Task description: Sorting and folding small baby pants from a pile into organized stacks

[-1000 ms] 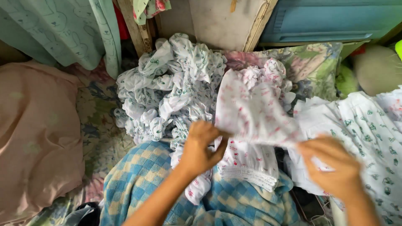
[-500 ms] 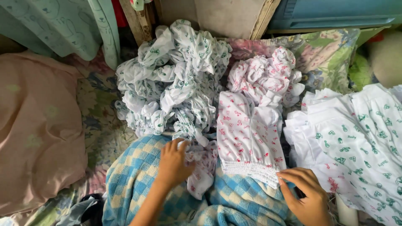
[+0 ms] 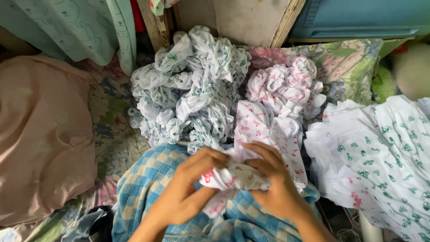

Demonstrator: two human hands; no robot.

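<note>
Left hand point(image 3: 190, 190) and right hand point(image 3: 273, 183) meet over the lap, fingers curled and gripping the same small white cotton garment with red print point(image 3: 251, 148). Its near end is gathered and bunched between the two hands; the far part lies stretched away from them, flat but creased, with a pale band along the lower edge. Cloth looks thin and soft, the red marks small and scattered evenly.

The garment rests on a blue-and-cream checked towel point(image 3: 148, 183) spread across the lap.

Just beyond the hands, a crumpled heap of white cloth with green print point(image 3: 188, 94) sits left of a smaller crumpled heap of white cloth with red print point(image 3: 286, 85); the two touch. To the right, a flatter stack of white garments with green print point(image 3: 385, 152).

Far left, a dull pink cushion point(image 3: 40, 134). Pale green curtain point(image 3: 67, 27) hangs above it. Floral bedding point(image 3: 345, 62) lies under the heaps.
</note>
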